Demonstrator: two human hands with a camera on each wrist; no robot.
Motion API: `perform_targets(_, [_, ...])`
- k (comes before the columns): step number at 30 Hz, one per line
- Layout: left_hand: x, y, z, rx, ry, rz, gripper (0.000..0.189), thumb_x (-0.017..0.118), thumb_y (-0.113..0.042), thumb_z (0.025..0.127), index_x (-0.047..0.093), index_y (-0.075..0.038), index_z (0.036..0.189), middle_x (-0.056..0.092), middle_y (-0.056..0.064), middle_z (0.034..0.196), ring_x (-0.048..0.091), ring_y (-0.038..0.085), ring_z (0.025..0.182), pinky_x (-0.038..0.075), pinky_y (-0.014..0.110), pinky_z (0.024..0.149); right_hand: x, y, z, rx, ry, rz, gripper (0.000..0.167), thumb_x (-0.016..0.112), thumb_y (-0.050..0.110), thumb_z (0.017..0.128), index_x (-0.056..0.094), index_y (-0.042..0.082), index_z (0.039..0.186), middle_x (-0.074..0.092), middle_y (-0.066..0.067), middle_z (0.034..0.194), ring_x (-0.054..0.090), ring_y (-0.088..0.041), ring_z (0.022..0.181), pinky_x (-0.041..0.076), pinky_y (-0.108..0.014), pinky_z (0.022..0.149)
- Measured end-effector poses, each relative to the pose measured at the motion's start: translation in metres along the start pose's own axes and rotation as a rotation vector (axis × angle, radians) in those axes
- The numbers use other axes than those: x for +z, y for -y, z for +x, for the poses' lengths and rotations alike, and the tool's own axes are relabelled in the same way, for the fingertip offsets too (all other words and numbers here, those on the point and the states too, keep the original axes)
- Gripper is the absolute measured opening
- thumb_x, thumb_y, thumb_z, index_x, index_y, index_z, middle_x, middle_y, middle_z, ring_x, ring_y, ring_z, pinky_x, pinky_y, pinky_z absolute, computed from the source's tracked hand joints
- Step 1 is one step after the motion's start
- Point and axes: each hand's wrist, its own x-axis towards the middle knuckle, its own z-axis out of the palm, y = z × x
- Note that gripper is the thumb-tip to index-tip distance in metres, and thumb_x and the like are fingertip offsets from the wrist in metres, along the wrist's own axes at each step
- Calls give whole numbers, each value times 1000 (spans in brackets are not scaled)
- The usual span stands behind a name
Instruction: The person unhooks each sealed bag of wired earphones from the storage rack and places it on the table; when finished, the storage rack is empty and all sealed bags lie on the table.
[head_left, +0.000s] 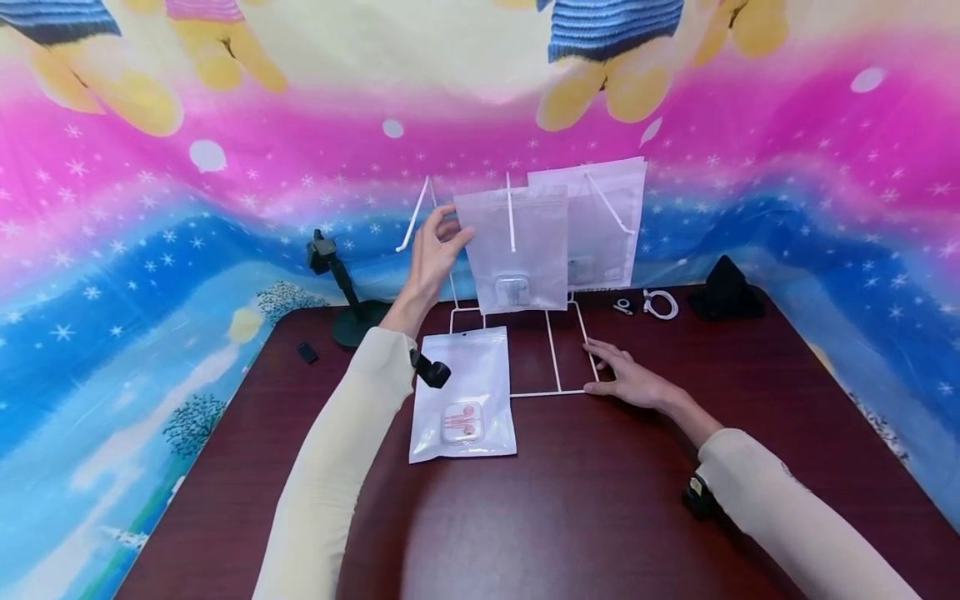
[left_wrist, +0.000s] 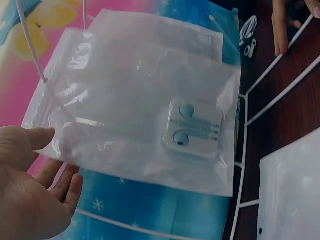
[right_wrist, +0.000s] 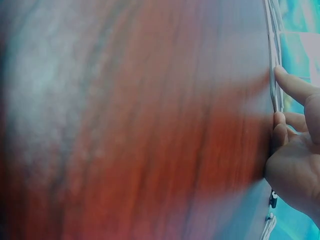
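A white wire display rack (head_left: 557, 358) stands on the table with hooks pointing forward. On its middle hook hangs a translucent zip bag (head_left: 517, 233) containing light-coloured wired earphones (left_wrist: 192, 127) in a clear case. My left hand (head_left: 435, 254) pinches that bag's upper left edge, thumb in front and fingers behind. My right hand (head_left: 630, 377) holds the front right corner of the rack's base, its thumb against the rod. On the right hook hangs another zip bag (head_left: 618, 200), partly hidden. A zip bag (head_left: 457, 367) with pink earphones (head_left: 462, 422) lies at the rack's front left.
The left hook (head_left: 414, 215) carries no bag. A black stand (head_left: 348, 292) and a small black object (head_left: 307, 352) are at the left. Towards the back right lie a coiled white cable (head_left: 661, 304), a small gadget (head_left: 623, 307) and a black object (head_left: 726, 292).
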Motion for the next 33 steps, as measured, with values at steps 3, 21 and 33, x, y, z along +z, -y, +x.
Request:
perform_targets(3, [5,-6,-3,4,-21,-8,31,69,-20,102,63,-11,131,72,17,123,66,26,117,51,41,104,1,-1,0,-3,-2,-3,80,72,25,99,30,-3,161,24,-23,165,44,-40,129,30,-62,112])
perform_targets(21, [3,-34,-40,-73,-22,-34,26,69,-25,102,67,-10,123,72,15,117,67,23,103,59,36,84,1,-3,-2,10,2,-12,83,73,25,98,27,-1,162,28,-25,163,44,-41,130,29,-62,114])
perform_targets(33, [-9,-54,-82,-91,58,-61,21,71,-23,101,67,-11,117,76,13,108,73,22,86,63,35,79,1,0,-1,-15,-17,-12,83,74,24,98,28,-4,161,30,-26,161,47,-40,126,32,-62,112])
